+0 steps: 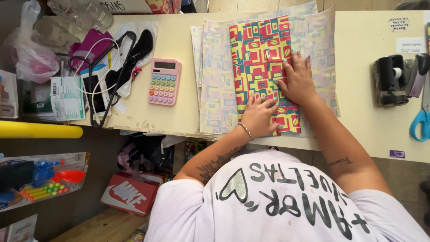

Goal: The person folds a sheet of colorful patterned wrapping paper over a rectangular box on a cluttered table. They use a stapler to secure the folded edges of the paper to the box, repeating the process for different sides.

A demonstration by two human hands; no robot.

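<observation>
Parcel [262,67], wrapped in red, yellow and teal paper, lies flat; my left hand [259,117] and right hand [296,80] press it, fingers spread, gripping nothing.

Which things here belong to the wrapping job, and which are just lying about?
In use: left hand and right hand pressing the bright patterned wrapped package; pale wrapping sheets; black tape dispenser; blue-handled scissors.
Lying about: pink calculator; black hanger; yellow tube.
</observation>
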